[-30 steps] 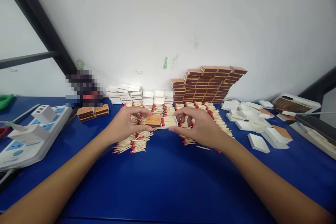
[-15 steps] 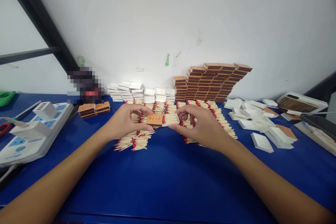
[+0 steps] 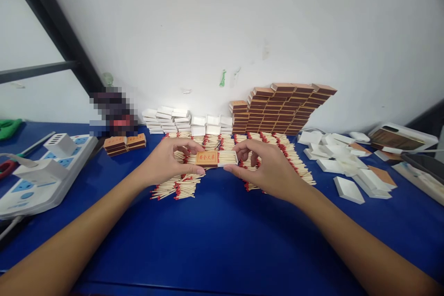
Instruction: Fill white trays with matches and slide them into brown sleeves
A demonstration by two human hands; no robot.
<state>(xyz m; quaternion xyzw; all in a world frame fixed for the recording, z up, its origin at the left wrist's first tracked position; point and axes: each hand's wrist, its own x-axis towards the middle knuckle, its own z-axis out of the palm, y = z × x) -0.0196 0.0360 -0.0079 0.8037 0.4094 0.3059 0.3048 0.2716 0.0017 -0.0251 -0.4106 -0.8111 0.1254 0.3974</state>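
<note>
My left hand (image 3: 165,163) pinches the orange sleeve of a matchbox (image 3: 207,158) between thumb and fingers. My right hand (image 3: 268,168) grips the white tray of matches (image 3: 228,158) that sticks out of the sleeve's right end. The tray is filled with red-tipped matches and sits partly inside the sleeve. Both hands hover just above heaps of loose matches (image 3: 176,187) spread on the blue table (image 3: 215,236).
Stacked orange matchboxes (image 3: 277,110) and white trays (image 3: 173,120) line the wall behind. Loose white trays (image 3: 347,166) lie to the right, a white power strip (image 3: 38,175) to the left, and two matchbox stacks (image 3: 125,144) at the back left.
The tray has slid further into the sleeve, so less of it shows. Both hands stay in place above the matches.
</note>
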